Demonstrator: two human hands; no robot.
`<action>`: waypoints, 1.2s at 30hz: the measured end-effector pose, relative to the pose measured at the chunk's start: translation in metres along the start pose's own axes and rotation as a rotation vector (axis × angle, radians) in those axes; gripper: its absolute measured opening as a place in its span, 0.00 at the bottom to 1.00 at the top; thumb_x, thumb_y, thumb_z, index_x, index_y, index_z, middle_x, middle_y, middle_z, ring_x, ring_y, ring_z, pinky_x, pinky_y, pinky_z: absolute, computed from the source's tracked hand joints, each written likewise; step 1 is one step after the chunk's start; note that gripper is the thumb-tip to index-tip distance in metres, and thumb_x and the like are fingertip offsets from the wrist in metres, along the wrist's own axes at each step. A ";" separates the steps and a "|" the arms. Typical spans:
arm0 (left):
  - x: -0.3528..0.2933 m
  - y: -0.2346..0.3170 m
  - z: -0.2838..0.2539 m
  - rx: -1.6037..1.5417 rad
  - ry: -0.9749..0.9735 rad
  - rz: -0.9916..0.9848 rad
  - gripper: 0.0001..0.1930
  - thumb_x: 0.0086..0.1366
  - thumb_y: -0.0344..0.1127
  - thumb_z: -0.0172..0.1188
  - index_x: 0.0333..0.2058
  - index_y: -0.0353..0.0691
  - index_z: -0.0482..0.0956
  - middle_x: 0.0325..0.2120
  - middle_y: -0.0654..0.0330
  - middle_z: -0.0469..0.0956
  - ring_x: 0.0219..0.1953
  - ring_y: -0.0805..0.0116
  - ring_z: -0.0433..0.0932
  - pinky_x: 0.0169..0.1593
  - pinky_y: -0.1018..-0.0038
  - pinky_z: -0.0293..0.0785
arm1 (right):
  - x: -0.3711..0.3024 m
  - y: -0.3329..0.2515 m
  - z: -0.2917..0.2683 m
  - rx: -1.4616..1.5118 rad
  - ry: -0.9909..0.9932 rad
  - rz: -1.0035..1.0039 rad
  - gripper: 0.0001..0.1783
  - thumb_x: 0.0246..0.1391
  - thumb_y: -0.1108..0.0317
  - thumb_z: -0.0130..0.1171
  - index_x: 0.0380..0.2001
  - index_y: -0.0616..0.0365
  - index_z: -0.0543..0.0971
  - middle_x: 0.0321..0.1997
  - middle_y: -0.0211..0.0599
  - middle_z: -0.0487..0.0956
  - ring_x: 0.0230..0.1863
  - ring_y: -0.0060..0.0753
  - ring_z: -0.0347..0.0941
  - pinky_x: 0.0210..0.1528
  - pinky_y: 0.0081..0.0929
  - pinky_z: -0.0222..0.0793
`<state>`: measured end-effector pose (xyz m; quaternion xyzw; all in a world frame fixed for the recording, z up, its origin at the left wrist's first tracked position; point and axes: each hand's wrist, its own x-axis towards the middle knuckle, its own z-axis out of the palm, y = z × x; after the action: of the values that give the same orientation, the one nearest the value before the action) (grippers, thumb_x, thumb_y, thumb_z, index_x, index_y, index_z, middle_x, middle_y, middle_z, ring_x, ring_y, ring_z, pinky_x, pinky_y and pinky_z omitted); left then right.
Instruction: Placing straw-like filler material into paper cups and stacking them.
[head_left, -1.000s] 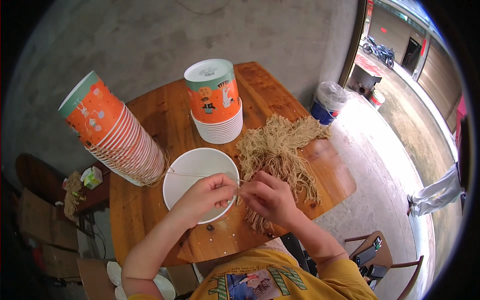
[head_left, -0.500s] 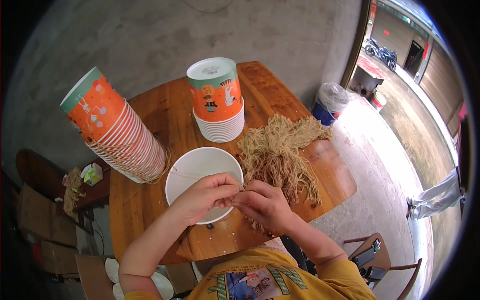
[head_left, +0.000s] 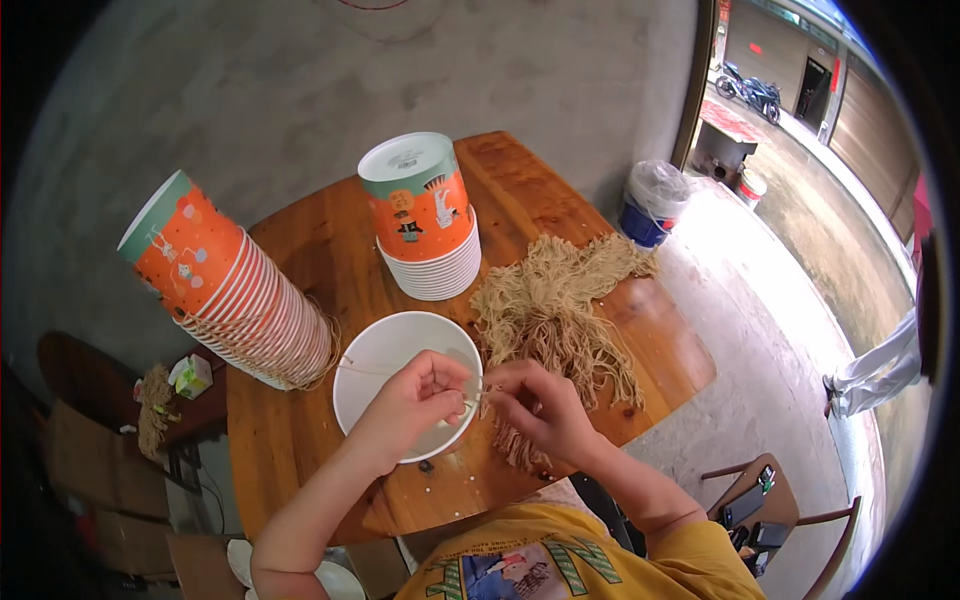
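Note:
An open white paper bucket (head_left: 365, 400) stands at the near middle of the wooden table. A thin tan string (head_left: 372, 370) runs from its left rim across its mouth to my hands at the right rim. My left hand (head_left: 420, 405) is over the bucket, fingers curled and pinching at the string. Beside it, my right hand (head_left: 540, 405) pinches the string at the rim, thumb and forefinger close together. The string's end and any knot are too small to make out. A heap of tan strings (head_left: 550, 310) lies right beside my right hand.
A tall, leaning stack of orange buckets (head_left: 205, 265) with strings on them stands at the left. A shorter upside-down stack (head_left: 420, 215) stands farther back. The wooden table (head_left: 660, 350) ends at the right, near a blue pail (head_left: 645, 215) and a chair (head_left: 765, 505).
My hands have moved slightly apart, and the left fingers have opened a little from the right ones. The whole view has shifted slightly; the stacks and string heap stay in place.

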<state>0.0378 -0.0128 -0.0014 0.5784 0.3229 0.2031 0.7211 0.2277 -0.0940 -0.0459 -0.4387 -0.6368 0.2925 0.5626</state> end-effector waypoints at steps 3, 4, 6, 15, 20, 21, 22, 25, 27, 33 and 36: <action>-0.004 -0.002 0.012 0.202 0.083 0.150 0.10 0.65 0.23 0.54 0.45 0.36 0.70 0.34 0.64 0.73 0.36 0.78 0.73 0.43 0.80 0.71 | -0.002 -0.003 0.000 0.152 0.040 0.239 0.09 0.58 0.77 0.59 0.42 0.59 0.78 0.31 0.24 0.73 0.29 0.10 0.67 0.30 0.14 0.65; -0.005 -0.002 0.015 0.249 0.106 0.210 0.09 0.66 0.23 0.54 0.44 0.36 0.70 0.34 0.64 0.72 0.36 0.79 0.72 0.42 0.80 0.71 | -0.001 -0.003 0.002 0.136 0.019 0.213 0.08 0.58 0.77 0.59 0.41 0.60 0.77 0.31 0.24 0.73 0.29 0.10 0.66 0.30 0.13 0.64; -0.007 0.001 0.021 0.352 0.124 0.243 0.10 0.66 0.23 0.54 0.45 0.36 0.70 0.33 0.64 0.72 0.36 0.79 0.72 0.42 0.80 0.71 | -0.001 0.000 0.005 0.118 0.000 0.189 0.07 0.58 0.76 0.60 0.40 0.61 0.77 0.31 0.24 0.72 0.28 0.11 0.66 0.30 0.13 0.64; -0.013 0.004 0.018 0.564 0.083 0.306 0.10 0.65 0.23 0.55 0.44 0.34 0.73 0.39 0.62 0.66 0.41 0.77 0.72 0.45 0.80 0.72 | -0.002 0.003 0.014 -0.013 0.081 0.065 0.04 0.56 0.75 0.62 0.34 0.61 0.77 0.30 0.27 0.73 0.28 0.13 0.69 0.29 0.15 0.65; -0.011 0.003 0.016 0.580 0.094 0.242 0.07 0.64 0.25 0.58 0.41 0.33 0.75 0.39 0.62 0.66 0.40 0.76 0.72 0.44 0.79 0.73 | -0.004 0.001 0.015 -0.234 0.131 -0.098 0.09 0.51 0.75 0.65 0.34 0.57 0.75 0.30 0.34 0.75 0.25 0.29 0.72 0.26 0.25 0.70; -0.012 0.004 0.016 0.593 0.098 0.240 0.06 0.64 0.25 0.58 0.40 0.34 0.75 0.38 0.62 0.66 0.39 0.76 0.73 0.44 0.78 0.73 | -0.004 0.002 0.016 -0.234 0.129 -0.099 0.09 0.51 0.75 0.65 0.34 0.57 0.75 0.30 0.34 0.75 0.25 0.29 0.72 0.26 0.25 0.70; -0.011 0.004 0.016 0.605 0.100 0.238 0.05 0.64 0.26 0.59 0.39 0.34 0.75 0.37 0.62 0.67 0.38 0.75 0.73 0.43 0.78 0.74 | -0.005 0.002 0.016 -0.290 0.143 -0.140 0.09 0.51 0.74 0.65 0.33 0.56 0.75 0.29 0.34 0.75 0.25 0.31 0.73 0.26 0.26 0.70; -0.012 0.006 0.017 0.722 0.107 0.279 0.04 0.64 0.27 0.59 0.36 0.35 0.75 0.35 0.62 0.67 0.36 0.75 0.73 0.41 0.78 0.73 | -0.006 0.005 0.018 -0.396 0.175 -0.225 0.10 0.49 0.73 0.66 0.32 0.55 0.75 0.27 0.33 0.74 0.26 0.34 0.73 0.25 0.28 0.70; -0.013 0.005 0.020 0.786 0.140 0.356 0.05 0.63 0.27 0.58 0.37 0.36 0.74 0.33 0.60 0.68 0.34 0.71 0.74 0.38 0.74 0.72 | -0.007 0.006 0.018 -0.446 0.192 -0.267 0.10 0.48 0.73 0.66 0.32 0.54 0.74 0.27 0.32 0.73 0.26 0.34 0.73 0.25 0.29 0.70; -0.018 0.003 0.028 0.825 0.241 0.338 0.05 0.62 0.27 0.58 0.36 0.37 0.72 0.26 0.58 0.72 0.25 0.67 0.72 0.31 0.71 0.70 | -0.007 0.008 0.019 -0.499 0.216 -0.332 0.12 0.44 0.76 0.68 0.32 0.57 0.75 0.25 0.34 0.73 0.22 0.32 0.71 0.22 0.25 0.69; -0.014 -0.006 0.024 0.707 0.250 0.316 0.05 0.62 0.26 0.58 0.35 0.37 0.71 0.24 0.60 0.72 0.24 0.70 0.71 0.30 0.74 0.70 | -0.008 0.010 0.019 -0.522 0.217 -0.376 0.13 0.43 0.76 0.67 0.32 0.57 0.75 0.25 0.33 0.73 0.23 0.33 0.71 0.22 0.27 0.68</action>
<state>0.0441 -0.0406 -0.0008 0.8039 0.3651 0.2570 0.3928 0.2117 -0.0945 -0.0620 -0.4715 -0.6963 -0.0376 0.5399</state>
